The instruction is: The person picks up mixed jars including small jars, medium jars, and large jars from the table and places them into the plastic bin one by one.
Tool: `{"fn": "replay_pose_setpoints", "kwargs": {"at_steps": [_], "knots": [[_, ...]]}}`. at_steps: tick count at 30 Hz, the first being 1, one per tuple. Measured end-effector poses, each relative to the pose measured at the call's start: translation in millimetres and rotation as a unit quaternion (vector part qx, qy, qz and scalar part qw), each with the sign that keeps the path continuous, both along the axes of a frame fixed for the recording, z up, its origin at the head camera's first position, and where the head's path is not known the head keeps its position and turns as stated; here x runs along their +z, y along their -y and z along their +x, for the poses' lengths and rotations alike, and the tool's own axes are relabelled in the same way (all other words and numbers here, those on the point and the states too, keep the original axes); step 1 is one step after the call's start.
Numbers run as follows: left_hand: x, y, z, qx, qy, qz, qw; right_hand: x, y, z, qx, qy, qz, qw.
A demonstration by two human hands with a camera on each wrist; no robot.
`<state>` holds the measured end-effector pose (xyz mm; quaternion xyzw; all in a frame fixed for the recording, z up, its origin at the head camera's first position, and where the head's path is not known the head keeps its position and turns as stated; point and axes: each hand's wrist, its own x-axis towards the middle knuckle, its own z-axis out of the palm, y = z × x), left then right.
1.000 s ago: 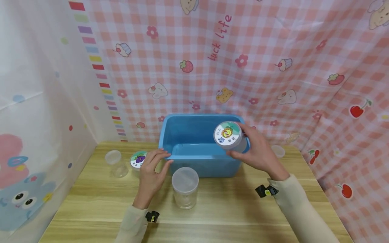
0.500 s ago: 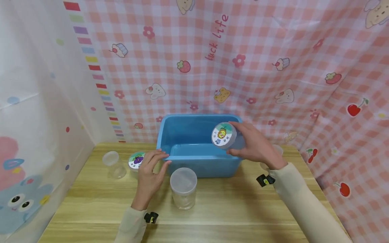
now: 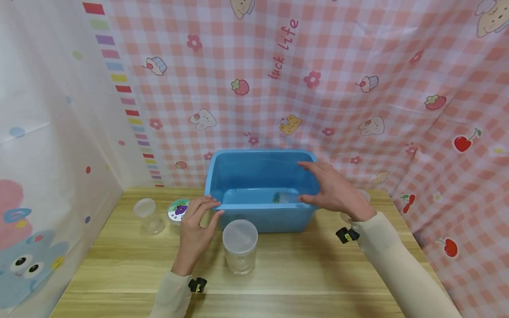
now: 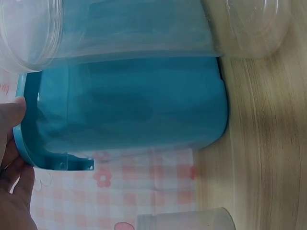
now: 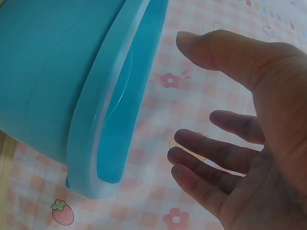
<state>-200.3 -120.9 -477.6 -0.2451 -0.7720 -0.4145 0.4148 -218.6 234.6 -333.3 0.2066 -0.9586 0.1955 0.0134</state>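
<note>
A blue plastic bin [image 3: 264, 219] stands on the wooden table against the cloth backdrop. My left hand [image 3: 196, 229] holds its near left corner, thumb and fingertips at the rim [image 4: 21, 129]. Inside the bin, a clear jar [image 3: 287, 198] with a printed lid lies on its side near the right front, partly hidden by the front wall. Over the bin's right end is my right hand [image 3: 334, 190], its fingers spread with nothing between them; the right wrist view shows the hand [image 5: 240, 143] bare beside the bin's rim.
A large clear jar [image 3: 240, 247] with a frosted lid stands in front of the bin. To the left are a small clear jar [image 3: 149, 216] and a jar with a grape-picture lid [image 3: 177, 210]. Another clear container [image 3: 363, 195] is partly hidden behind my right wrist.
My right hand has let go of the jar with the printed lid, which has dropped into the bin. My left hand has stayed at the bin's corner.
</note>
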Motion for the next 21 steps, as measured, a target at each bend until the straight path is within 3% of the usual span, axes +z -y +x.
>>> {"fn": "replay_pose_setpoints", "kwargs": {"at_steps": [9, 21], "knots": [[-2.5, -0.1, -1.4, 0.002, -0.002, -0.005, 1.0, -8.8, -0.5, 4.3, 0.017, -0.021, -0.003, 0.9996], [-2.2, 0.1, -1.1, 0.009, 0.0, -0.006, 0.9999, -26.0, 6.3, 20.8, 0.02, -0.05, -0.076, 0.9956]]}}
